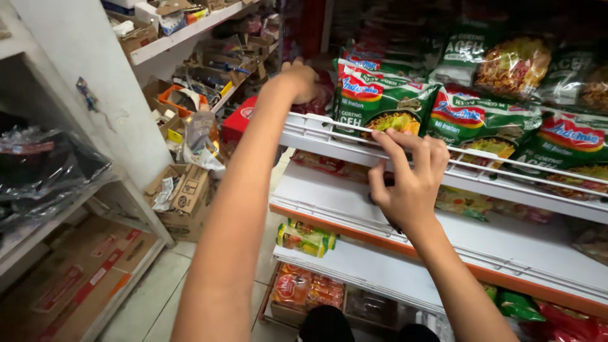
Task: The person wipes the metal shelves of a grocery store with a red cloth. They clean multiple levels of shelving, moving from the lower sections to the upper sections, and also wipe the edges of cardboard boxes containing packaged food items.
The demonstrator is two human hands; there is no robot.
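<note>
My left hand (299,79) reaches over the left end of the white shelf rail (316,130), its fingers curled on a dark red packet (322,96) at the row's end. My right hand (410,178) rests on the front rail of the same shelf, fingers spread and touching the lower edge of a green instant noodle packet (380,101). Several more green noodle packets (487,120) stand in a row to the right along that shelf.
Below are white shelves with orange edging (506,272), holding yellow packets (305,237) and red packets (307,288). To the left stand white shelving (95,76), cardboard boxes (187,196) and a red box (239,120). A tiled floor (164,291) runs between them.
</note>
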